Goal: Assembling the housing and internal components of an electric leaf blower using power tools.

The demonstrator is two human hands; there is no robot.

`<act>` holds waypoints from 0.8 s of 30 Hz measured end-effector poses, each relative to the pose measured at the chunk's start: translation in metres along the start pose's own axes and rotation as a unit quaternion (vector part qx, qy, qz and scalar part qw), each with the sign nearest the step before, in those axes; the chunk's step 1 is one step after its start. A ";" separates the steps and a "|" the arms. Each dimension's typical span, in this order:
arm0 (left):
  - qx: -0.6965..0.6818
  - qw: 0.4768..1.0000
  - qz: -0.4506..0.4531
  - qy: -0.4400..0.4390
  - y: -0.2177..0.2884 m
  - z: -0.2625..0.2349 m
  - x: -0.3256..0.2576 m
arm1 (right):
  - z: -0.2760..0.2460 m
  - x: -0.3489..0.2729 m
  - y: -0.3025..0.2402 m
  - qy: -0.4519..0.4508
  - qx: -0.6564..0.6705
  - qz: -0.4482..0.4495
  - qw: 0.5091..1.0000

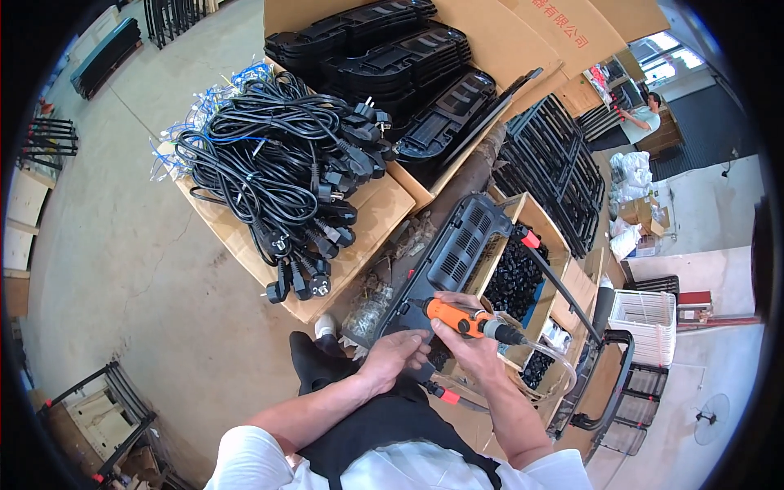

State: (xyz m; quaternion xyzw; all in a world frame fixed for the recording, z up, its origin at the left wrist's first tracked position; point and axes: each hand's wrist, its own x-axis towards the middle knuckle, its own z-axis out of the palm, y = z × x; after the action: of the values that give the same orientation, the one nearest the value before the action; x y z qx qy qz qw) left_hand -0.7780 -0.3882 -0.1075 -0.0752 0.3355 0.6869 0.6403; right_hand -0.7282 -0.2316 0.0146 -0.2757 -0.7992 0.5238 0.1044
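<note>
My right hand [474,339] is wrapped round an orange power screwdriver [452,317]; its dark tip points left, over a black plastic panel [445,265]. A clear hose [563,363] curves away from the tool's rear end. Close to the panel's lower end, my left hand [396,357] has its fingers curled together just below the screwdriver tip. Whatever those fingers may hold is too small or hidden to make out. The panel, with slotted vents at its far end, lies on a black frame with red-capped tubes [559,286].
Bundled black power cables with plugs [261,155] cover a cardboard box [359,245] at left. Stacked black plastic covers [400,61] fill another carton. Wooden bins [516,273] of small black parts stand right of the panel. A person [641,118] stands far right.
</note>
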 end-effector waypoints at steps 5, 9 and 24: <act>-0.038 0.998 -0.015 0.040 0.005 0.003 -0.003 | 0.002 0.003 0.007 -0.001 0.011 -0.003 1.000; -0.057 0.998 -0.026 0.027 0.001 -0.006 -0.003 | 0.000 0.000 -0.005 0.008 0.033 0.041 0.999; -0.256 0.965 -0.039 0.039 0.006 0.003 0.004 | -0.025 -0.063 -0.003 0.068 0.209 0.053 0.974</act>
State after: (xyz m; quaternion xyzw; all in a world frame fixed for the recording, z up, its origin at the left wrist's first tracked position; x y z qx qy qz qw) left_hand -0.7830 -0.3831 -0.1050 -0.2765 0.1706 0.7206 0.6125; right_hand -0.6659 -0.2477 0.0351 -0.3249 -0.6470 0.6641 0.1864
